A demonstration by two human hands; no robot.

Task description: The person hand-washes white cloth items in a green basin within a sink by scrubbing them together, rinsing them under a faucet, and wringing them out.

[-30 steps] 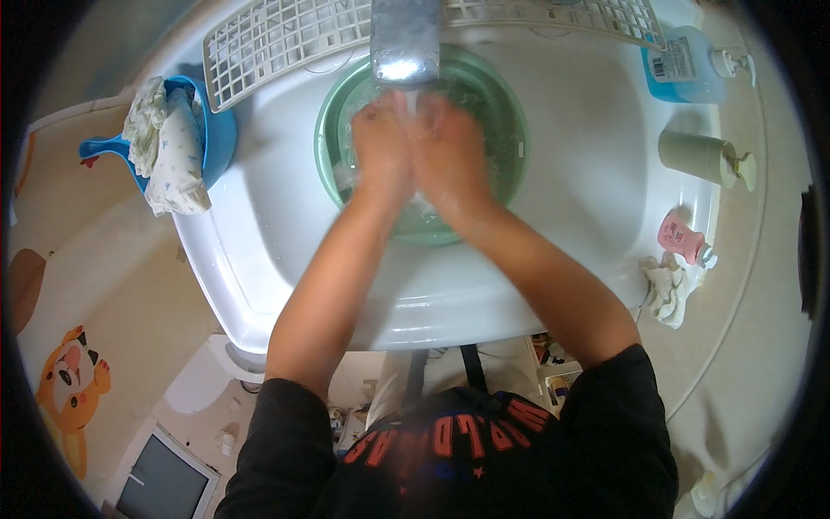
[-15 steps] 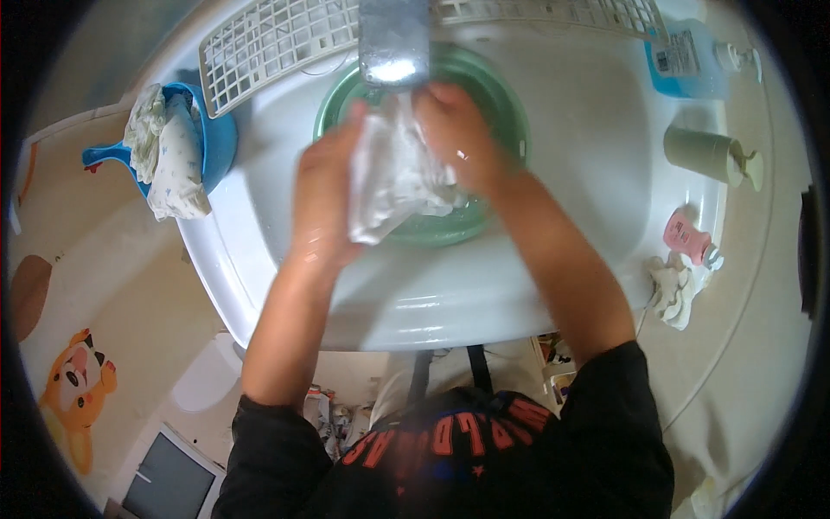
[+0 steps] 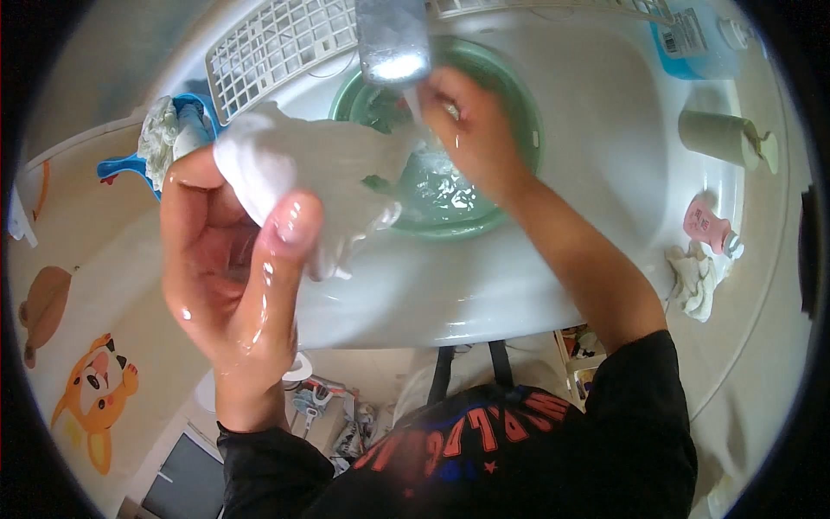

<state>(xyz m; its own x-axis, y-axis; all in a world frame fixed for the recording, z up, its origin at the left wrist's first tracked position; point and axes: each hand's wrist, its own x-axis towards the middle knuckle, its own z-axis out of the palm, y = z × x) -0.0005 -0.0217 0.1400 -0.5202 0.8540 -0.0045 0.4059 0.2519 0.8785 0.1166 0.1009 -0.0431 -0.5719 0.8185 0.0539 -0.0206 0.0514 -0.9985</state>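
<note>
A wet white cloth (image 3: 303, 164) is spread out between my hands above the round green basin (image 3: 524, 112). My left hand (image 3: 229, 277), raised at the left with its thumb up, is closed on one end. The fingers of my right hand (image 3: 475, 130) are curled by the cloth's far end, just beneath the metal faucet (image 3: 393, 39); their grip is partly hidden. Rippling, glinting water shows in the basin, and wet shine covers my left thumb and palm. Part of the cloth is blurred.
The basin stands in a white sink (image 3: 596, 138). A white grid rack (image 3: 281, 65) lies behind it. At the left a blue dipper (image 3: 125, 167) holds cloths. Along the right rim are a blue bottle (image 3: 692, 43), greenish pump bottle (image 3: 713, 138), pink bottle (image 3: 706, 227) and crumpled cloth (image 3: 692, 281).
My left hand has moved left and up toward the camera, drawing the cloth out from a bunch over the basin. The right hand stays near the faucet. The view has shifted slightly.
</note>
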